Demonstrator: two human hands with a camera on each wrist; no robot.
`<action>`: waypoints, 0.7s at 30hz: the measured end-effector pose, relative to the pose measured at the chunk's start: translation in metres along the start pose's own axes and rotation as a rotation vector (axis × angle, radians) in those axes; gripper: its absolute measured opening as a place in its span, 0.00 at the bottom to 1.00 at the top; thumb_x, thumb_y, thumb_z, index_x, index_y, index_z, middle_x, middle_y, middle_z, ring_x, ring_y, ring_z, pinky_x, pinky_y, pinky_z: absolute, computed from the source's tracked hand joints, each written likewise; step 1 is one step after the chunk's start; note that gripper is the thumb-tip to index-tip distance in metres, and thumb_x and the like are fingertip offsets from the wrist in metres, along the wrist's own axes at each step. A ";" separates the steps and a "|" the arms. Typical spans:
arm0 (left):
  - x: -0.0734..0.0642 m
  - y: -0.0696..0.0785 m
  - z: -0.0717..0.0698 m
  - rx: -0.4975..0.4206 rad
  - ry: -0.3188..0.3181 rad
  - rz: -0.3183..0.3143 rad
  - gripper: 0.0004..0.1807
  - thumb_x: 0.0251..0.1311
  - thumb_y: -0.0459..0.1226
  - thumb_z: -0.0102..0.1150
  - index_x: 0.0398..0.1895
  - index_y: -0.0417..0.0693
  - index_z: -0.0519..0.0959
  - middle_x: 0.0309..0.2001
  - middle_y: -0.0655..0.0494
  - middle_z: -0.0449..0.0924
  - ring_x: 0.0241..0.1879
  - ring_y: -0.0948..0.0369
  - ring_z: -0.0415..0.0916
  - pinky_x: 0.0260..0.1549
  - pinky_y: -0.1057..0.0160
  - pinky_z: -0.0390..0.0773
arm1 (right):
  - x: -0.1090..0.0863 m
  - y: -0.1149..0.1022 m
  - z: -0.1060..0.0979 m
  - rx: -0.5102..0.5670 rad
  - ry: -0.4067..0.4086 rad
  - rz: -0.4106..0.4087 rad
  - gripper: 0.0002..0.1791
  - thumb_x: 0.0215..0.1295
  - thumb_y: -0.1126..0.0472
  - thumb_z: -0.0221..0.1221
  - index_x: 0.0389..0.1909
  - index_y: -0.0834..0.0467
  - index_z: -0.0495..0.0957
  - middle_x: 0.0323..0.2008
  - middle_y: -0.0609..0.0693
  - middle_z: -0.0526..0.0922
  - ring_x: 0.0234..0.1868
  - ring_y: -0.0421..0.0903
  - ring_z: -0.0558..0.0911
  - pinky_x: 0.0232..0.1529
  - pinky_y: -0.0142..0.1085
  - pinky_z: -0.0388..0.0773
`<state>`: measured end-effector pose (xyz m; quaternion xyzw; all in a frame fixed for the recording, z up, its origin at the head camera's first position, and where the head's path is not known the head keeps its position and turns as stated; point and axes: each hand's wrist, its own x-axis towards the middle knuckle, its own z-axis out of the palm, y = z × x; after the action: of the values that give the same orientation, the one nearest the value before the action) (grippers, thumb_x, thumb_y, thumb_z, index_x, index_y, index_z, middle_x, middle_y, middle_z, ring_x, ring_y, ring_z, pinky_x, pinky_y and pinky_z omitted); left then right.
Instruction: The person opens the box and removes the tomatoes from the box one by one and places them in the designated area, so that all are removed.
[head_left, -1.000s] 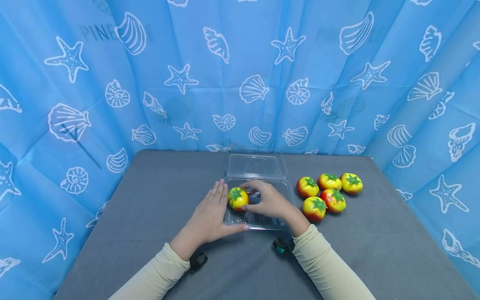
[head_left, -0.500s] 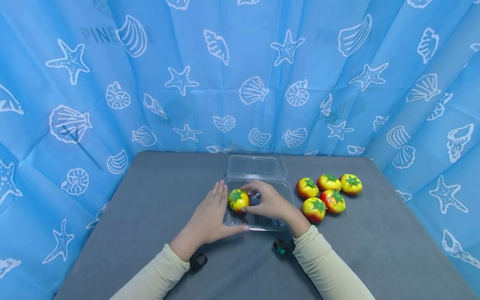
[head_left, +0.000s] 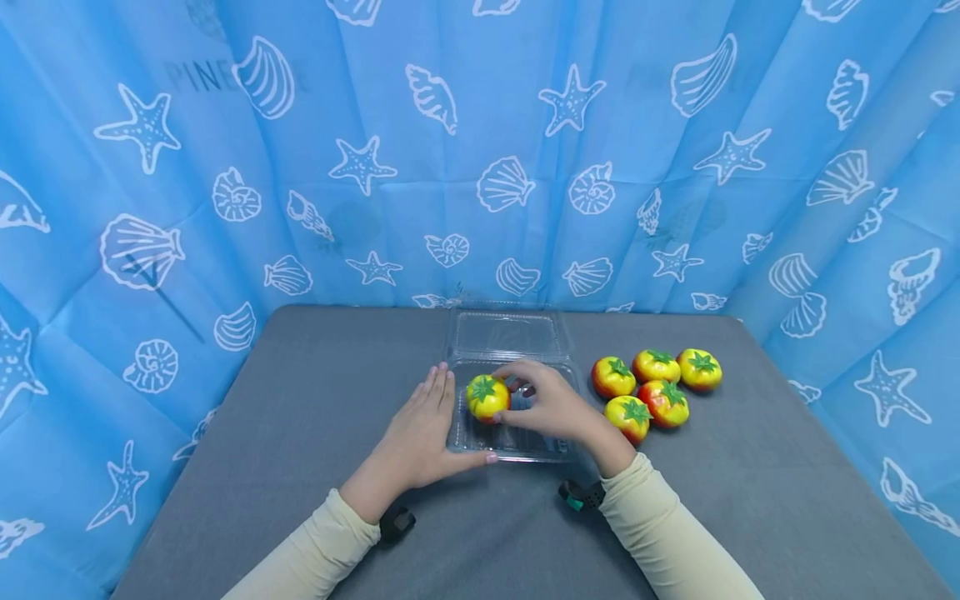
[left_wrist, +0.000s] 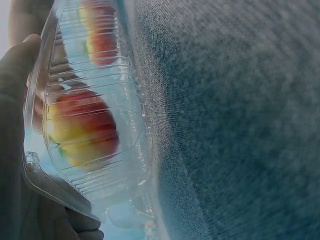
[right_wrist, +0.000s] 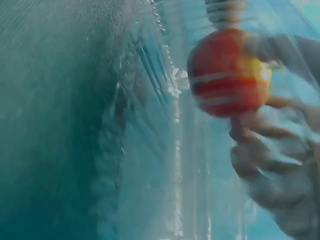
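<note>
In the head view, my right hand (head_left: 547,404) pinches a yellow-and-red tomato (head_left: 487,398) with a green star-shaped leaf top, between thumb and fingers. It is over the left part of a clear plastic clamshell box (head_left: 517,457), whose lid (head_left: 506,333) lies folded back. My left hand (head_left: 420,437) lies with straight fingers along the box's left side, its thumb stretched along the front edge. The left wrist view shows the tomato (left_wrist: 82,130) through the ribbed box wall. Blurred in the right wrist view, the tomato (right_wrist: 230,75) sits at the right hand's fingertips.
Right of the box, several similar tomatoes (head_left: 627,417) sit grouped on the grey cloth-covered table (head_left: 322,358). A blue curtain (head_left: 480,125) with white shell and starfish prints hangs behind and at the sides.
The right hand has shifted slightly to the right with the tomato, away from the left hand's fingers. The left hand keeps its place at the box.
</note>
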<state>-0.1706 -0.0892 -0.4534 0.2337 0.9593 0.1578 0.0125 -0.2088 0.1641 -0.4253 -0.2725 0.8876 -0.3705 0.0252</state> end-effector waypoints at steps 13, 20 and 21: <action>0.000 0.001 0.005 0.009 0.030 -0.002 0.77 0.50 0.88 0.43 0.85 0.36 0.48 0.87 0.39 0.37 0.87 0.44 0.37 0.83 0.46 0.51 | -0.038 0.019 -0.046 0.030 0.177 0.003 0.30 0.62 0.55 0.77 0.64 0.52 0.81 0.60 0.51 0.83 0.54 0.52 0.85 0.55 0.56 0.86; -0.001 0.002 0.004 0.021 0.052 0.011 0.76 0.52 0.86 0.44 0.85 0.34 0.49 0.86 0.36 0.39 0.87 0.43 0.38 0.83 0.46 0.51 | -0.067 0.036 -0.075 0.062 0.298 0.099 0.28 0.66 0.57 0.74 0.66 0.54 0.79 0.62 0.54 0.81 0.58 0.55 0.83 0.58 0.51 0.87; -0.001 0.003 0.004 0.019 0.053 0.011 0.76 0.52 0.86 0.45 0.85 0.33 0.49 0.86 0.36 0.39 0.87 0.43 0.38 0.83 0.46 0.51 | -0.071 0.038 -0.078 0.062 0.319 0.103 0.28 0.66 0.58 0.74 0.66 0.55 0.79 0.62 0.54 0.81 0.57 0.54 0.83 0.58 0.45 0.88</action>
<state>-0.1685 -0.0859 -0.4564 0.2350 0.9594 0.1549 -0.0160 -0.1851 0.2718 -0.4051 -0.1634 0.8813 -0.4344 -0.0884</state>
